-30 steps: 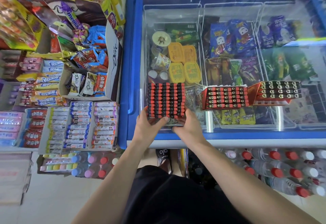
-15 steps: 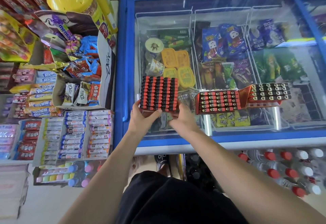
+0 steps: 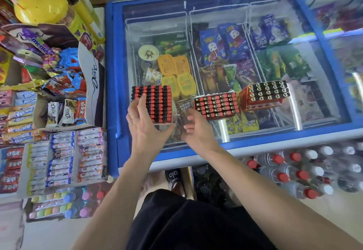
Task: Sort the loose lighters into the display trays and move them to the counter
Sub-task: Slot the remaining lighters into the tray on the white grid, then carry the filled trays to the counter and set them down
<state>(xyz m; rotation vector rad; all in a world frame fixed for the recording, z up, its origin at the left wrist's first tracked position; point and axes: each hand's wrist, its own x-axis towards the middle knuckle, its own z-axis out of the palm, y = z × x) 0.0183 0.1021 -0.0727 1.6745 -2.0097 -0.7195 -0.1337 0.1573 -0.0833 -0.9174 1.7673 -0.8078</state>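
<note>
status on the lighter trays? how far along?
Done: three full trays sit on the freezer's glass lid: middle tray and right tray untouched. In hand: left hand rests on the left tray, fingers over its top; right hand hangs beside it, no grip. No loose lighters visible. Left: moving the trays to the counter.

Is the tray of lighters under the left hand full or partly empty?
Full, as far as visible: the tray shows unbroken rows of lighters; the left hand hides one corner.
</note>
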